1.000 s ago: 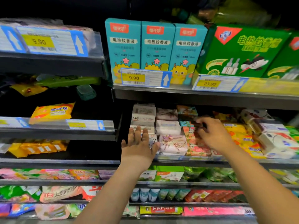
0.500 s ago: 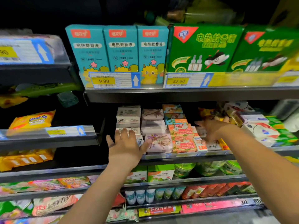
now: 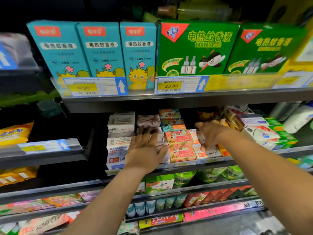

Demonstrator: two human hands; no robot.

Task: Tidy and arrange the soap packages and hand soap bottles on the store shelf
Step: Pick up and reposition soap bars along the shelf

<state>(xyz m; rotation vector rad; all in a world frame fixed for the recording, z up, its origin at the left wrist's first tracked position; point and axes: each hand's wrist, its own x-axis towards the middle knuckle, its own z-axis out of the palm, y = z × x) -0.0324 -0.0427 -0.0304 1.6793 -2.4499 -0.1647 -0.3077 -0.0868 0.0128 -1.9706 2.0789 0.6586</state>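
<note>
Soap packages fill the middle shelf (image 3: 186,164) in stacks: white-and-blue Goat Soap boxes (image 3: 116,155) on the left, lilac-wrapped bars (image 3: 148,120) beside them, then orange Goat Soap packs (image 3: 181,146) and white flower-patterned packs (image 3: 213,150). My left hand (image 3: 145,148) lies flat with straight fingers on the front of the lilac stack, covering most of it. My right hand (image 3: 210,133) rests palm down on the flower-patterned packs just right of the orange stack, fingers stretched left and thumb hanging over the front. No hand soap bottles show clearly.
Teal boxes (image 3: 101,50) and green boxes (image 3: 198,48) stand on the shelf above, behind price tags. White packs (image 3: 259,134) and green packs (image 3: 284,138) crowd the right. Green tubs (image 3: 184,178) sit one shelf down. Yellow bags (image 3: 15,133) lie in the left bay.
My left hand slid right from the white boxes onto the lilac stack. My right hand moved right, off the orange packs onto the flower-patterned ones. The view shifted right and closer.
</note>
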